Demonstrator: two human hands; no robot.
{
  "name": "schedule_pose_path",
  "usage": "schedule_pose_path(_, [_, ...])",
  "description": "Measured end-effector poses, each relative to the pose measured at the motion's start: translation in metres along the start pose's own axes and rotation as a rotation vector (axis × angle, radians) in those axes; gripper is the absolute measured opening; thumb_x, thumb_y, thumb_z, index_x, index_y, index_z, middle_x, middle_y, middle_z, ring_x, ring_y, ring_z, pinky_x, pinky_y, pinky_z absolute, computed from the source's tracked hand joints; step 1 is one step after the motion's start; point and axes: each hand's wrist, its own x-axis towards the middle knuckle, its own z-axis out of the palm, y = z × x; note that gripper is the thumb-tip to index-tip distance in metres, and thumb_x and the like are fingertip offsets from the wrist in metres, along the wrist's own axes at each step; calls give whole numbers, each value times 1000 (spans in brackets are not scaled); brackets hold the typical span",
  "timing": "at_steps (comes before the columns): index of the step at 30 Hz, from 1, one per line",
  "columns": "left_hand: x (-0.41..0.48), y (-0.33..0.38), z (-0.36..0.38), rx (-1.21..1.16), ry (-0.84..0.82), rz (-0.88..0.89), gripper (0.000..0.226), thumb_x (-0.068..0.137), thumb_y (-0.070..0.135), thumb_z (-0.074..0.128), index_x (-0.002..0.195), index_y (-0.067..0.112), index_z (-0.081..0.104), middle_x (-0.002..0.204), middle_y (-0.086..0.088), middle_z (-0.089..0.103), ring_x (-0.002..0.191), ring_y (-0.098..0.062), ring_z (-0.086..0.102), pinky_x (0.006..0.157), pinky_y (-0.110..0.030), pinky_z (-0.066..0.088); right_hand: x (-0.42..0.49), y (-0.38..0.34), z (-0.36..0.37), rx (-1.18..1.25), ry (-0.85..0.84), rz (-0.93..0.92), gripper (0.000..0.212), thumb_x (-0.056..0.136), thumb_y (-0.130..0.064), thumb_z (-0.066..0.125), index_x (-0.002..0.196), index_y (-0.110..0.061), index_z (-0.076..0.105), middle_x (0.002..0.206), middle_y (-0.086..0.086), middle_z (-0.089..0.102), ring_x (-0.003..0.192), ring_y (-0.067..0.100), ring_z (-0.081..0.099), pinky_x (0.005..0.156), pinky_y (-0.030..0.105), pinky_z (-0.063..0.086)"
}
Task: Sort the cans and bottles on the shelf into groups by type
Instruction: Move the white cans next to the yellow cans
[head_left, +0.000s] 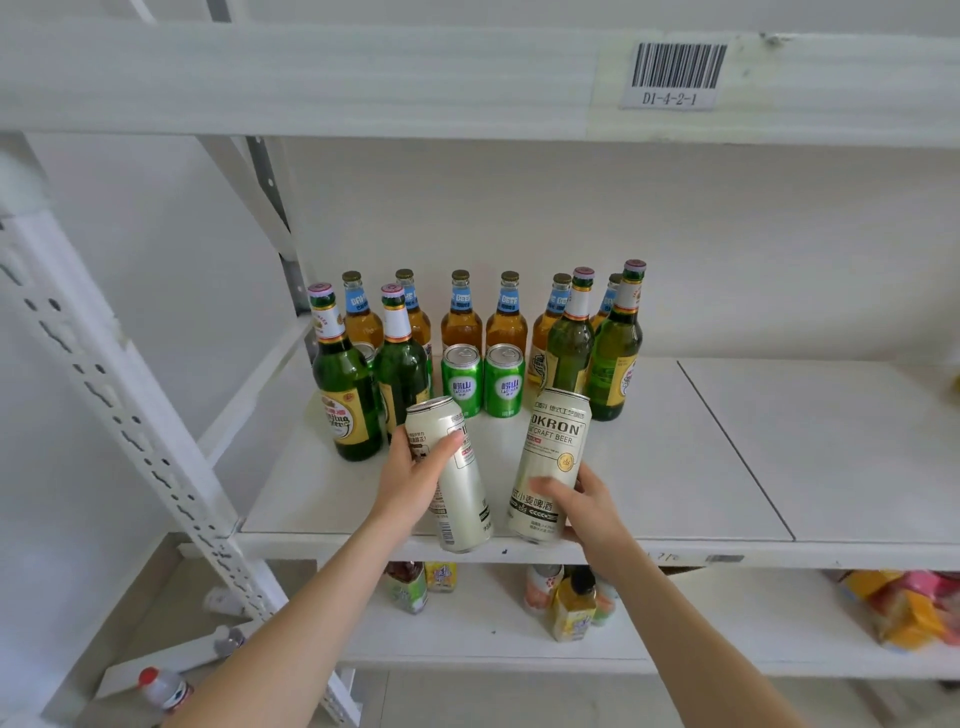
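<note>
The left hand (410, 475) is wrapped around a tall pale can (467, 499), fingers curled over its upper half, and this can leans with its top away from the person. The right hand (587, 506) grips a second tall pale can (556, 452) low on its body, thumb across the front, and that one stands nearly upright. Both cans are at the very front of the shelf (675, 467), with their bottoms at or over its front edge (727, 553); I cannot tell if they rest on the board or are carried. This is the main risk, in my judgement: if a grip loosens, the can has little support under the hand and would drop toward the lower shelf (467, 639) and the drinks there. The other risk lies just beyond the fingers. Two small green cans (461, 382) stand close ahead, between the hands; a pair of green bottles (345, 395) stands ahead and outward of the left hand; a second pair of green bottles (615, 364) stands just past the right hand's can, very near its top. A push forward could tip one into the amber bottles (461, 327) behind. The open room is outward of the right hand, where the board runs on wide; outward of the left hand it soon ends at a sloping post (130, 415).
</note>
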Motion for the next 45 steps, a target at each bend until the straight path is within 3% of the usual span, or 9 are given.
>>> schedule_pose_path(5, [-27, -11, -18, 1, 1, -31, 53, 85, 42, 70, 130, 28, 47, 116, 7, 64, 104, -11, 62, 88, -35, 51, -31, 10, 6, -6, 41, 9, 37, 79, -14, 76, 112, -21, 61, 102, 4, 73, 92, 22, 71, 76, 46, 60])
schedule_pose_path(12, [-60, -23, -20, -14, -38, -137, 47, 84, 46, 68, 120, 23, 50, 108, -3, 65, 97, -21, 64, 80, -39, 53, -76, 19, 2, -5, 110, 34, 37, 76, -12, 77, 109, -21, 62, 100, 7, 73, 91, 26, 72, 81, 50, 59])
schedule_pose_path(19, [-83, -17, 2, -12, -109, -115, 39, 86, 44, 67, 114, 21, 50, 105, -3, 64, 94, -18, 63, 69, -32, 49, -112, 24, -24, -14, 180, 44, 35, 76, -13, 77, 108, -22, 64, 100, 3, 74, 91, 21, 71, 73, 36, 56])
schedule_pose_path(29, [-102, 3, 64, 35, -143, -49, 43, 85, 46, 68, 118, 24, 52, 108, 5, 64, 98, -11, 62, 76, -31, 49, -129, 13, -89, 19, 206, 25, 34, 79, -10, 75, 108, -21, 62, 101, 6, 72, 92, 24, 70, 76, 43, 59])
schedule_pose_path(37, [-124, 6, 139, 75, -127, -40, 55, 75, 60, 68, 118, 29, 53, 110, 6, 66, 101, -13, 63, 90, -39, 51, -135, -5, -167, -49, 144, 2, 37, 78, -11, 76, 111, -20, 61, 102, 5, 72, 94, 24, 69, 72, 37, 56])
schedule_pose_path(45, [-153, 14, 229, 56, -96, -29, 44, 84, 50, 68, 117, 25, 52, 108, 3, 66, 98, -13, 63, 77, -31, 50, -146, -18, -260, -94, 115, -20, 35, 78, -10, 76, 108, -21, 62, 100, 3, 72, 93, 22, 69, 73, 36, 55])
